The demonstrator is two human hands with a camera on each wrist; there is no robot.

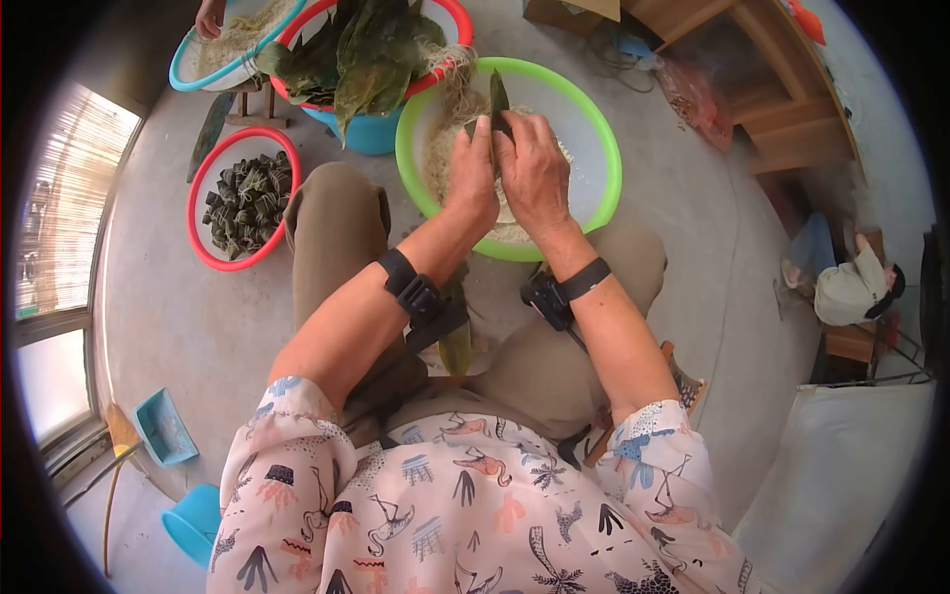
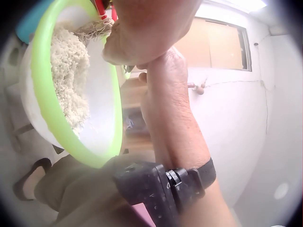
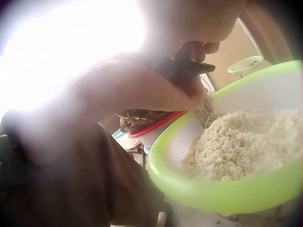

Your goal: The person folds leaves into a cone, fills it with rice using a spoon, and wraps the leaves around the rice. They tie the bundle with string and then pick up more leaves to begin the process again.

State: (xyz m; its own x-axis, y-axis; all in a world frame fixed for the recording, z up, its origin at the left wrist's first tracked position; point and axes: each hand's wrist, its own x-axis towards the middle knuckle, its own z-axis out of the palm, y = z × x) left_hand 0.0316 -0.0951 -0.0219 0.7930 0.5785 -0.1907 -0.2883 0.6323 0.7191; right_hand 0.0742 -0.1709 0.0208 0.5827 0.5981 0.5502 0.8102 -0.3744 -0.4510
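My left hand [image 1: 473, 176] and right hand [image 1: 535, 176] meet over the green-rimmed basin [image 1: 612, 148], both gripping a green bamboo leaf [image 1: 499, 91] between them. The leaf's tip points up and away past the fingertips; its lower part is hidden by the hands. Beneath them, white rice [image 3: 236, 146] is heaped in the basin. A bundle of pale strings [image 1: 455, 74] hangs over the basin's far left rim. From the right wrist, the folded leaf [image 3: 203, 68] shows as a dark end poking out beside the fingers.
Beyond the left knee, a red-rimmed basin [image 1: 293, 163] holds many wrapped rice dumplings [image 1: 247, 203]. Farther back, broad leaves [image 1: 371, 49] fill another red-rimmed basin [image 1: 465, 25]. Another person's hand [image 1: 210, 18] reaches into a blue-rimmed basin [image 1: 178, 74]. A person sits far right.
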